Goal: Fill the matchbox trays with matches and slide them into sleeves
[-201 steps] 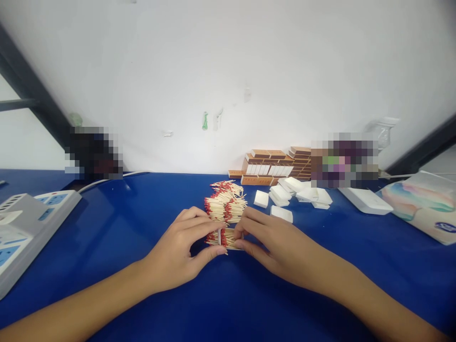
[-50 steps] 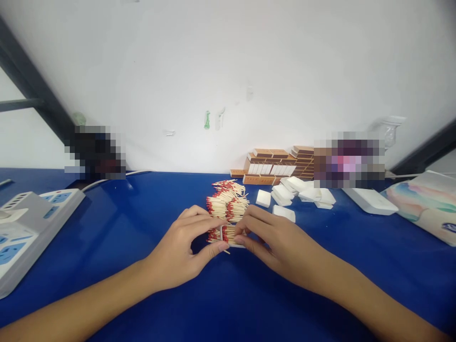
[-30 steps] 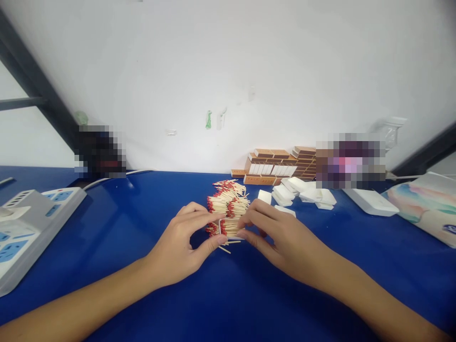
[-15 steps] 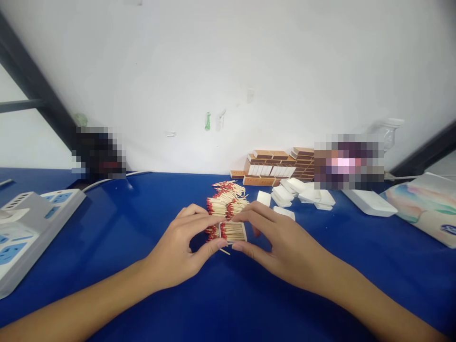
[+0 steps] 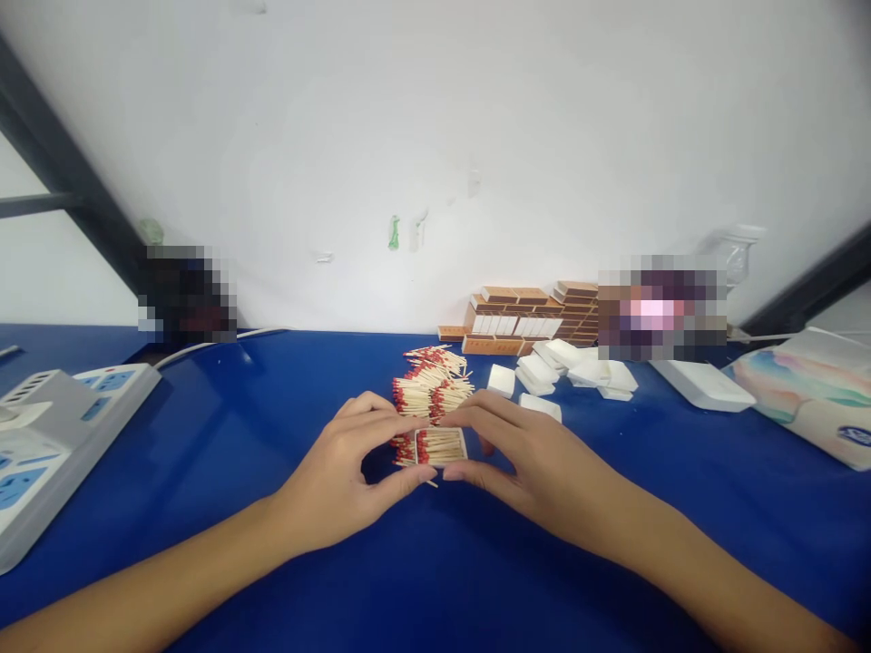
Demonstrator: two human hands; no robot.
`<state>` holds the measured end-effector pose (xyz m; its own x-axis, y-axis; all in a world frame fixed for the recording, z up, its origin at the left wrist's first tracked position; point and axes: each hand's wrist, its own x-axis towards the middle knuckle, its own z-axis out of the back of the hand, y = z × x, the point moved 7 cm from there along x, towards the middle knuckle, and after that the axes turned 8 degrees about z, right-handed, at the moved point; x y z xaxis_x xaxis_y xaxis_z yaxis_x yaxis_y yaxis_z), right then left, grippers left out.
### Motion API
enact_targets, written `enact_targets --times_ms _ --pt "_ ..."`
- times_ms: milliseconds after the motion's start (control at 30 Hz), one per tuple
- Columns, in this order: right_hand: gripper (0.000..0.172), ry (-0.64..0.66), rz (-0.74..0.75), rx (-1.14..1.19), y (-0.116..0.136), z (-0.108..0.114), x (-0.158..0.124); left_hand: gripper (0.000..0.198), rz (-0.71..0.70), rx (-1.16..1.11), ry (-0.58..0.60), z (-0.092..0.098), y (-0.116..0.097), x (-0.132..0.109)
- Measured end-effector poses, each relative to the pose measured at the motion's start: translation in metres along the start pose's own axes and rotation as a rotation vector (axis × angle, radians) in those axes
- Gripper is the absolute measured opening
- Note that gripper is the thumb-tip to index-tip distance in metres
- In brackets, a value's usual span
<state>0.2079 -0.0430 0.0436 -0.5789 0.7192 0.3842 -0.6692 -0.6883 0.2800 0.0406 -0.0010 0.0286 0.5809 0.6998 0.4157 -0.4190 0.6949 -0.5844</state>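
Observation:
A small white matchbox tray (image 5: 465, 444) filled with red-headed matches (image 5: 439, 446) is held between my two hands. My left hand (image 5: 354, 467) grips its left part, thumb on the near side and index finger on the far side. From the right, my right hand (image 5: 527, 462) grips it the same way, thumb near and index finger far. The match heads in the tray point left. Just behind and to the left lies a heap of loose matches (image 5: 435, 385) with red heads, partly hidden by my fingers.
Brown matchboxes (image 5: 517, 322) are stacked against the wall. White empty trays (image 5: 564, 358) lie in front of them. A power strip (image 5: 88, 426) sits at the left, a tissue pack (image 5: 803, 390) and a white box (image 5: 708, 385) at the right. Two areas are pixelated.
The tray has tilted so its matches show more fully, and both hands still hold it in nearly the same place. The view has shifted slightly.

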Motion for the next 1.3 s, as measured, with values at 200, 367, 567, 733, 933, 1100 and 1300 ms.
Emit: enact_targets --times_ms 200,367,567,733,933,1100,1300 --pt "0.020 -0.023 -0.080 -0.197 -0.032 0.025 -0.004 0.035 0.001 0.044 -0.065 0.003 0.002 0.000" --pt "0.009 0.118 -0.199 -0.238 -0.073 0.027 -0.015 0.034 0.011 0.073 -0.077 0.004 0.004 -0.001" --pt "0.008 0.098 -0.228 -0.261 -0.090 0.030 -0.020 0.034 0.005 0.093 -0.083 0.004 0.003 -0.001" --pt "0.010 0.005 -0.173 -0.191 -0.080 0.029 -0.010 0.034 0.003 0.099 -0.083 0.004 0.003 -0.001" --pt "0.013 -0.061 -0.131 -0.101 -0.048 -0.005 0.004 0.037 0.007 0.096 -0.084 0.004 0.005 -0.001" --pt "0.020 -0.092 -0.118 -0.160 -0.049 -0.019 0.007 0.036 0.000 0.105 -0.070 0.002 0.003 0.000" --pt "0.010 -0.071 -0.117 -0.184 -0.057 -0.026 0.010 0.035 -0.004 0.110 -0.063 0.001 0.001 -0.002"
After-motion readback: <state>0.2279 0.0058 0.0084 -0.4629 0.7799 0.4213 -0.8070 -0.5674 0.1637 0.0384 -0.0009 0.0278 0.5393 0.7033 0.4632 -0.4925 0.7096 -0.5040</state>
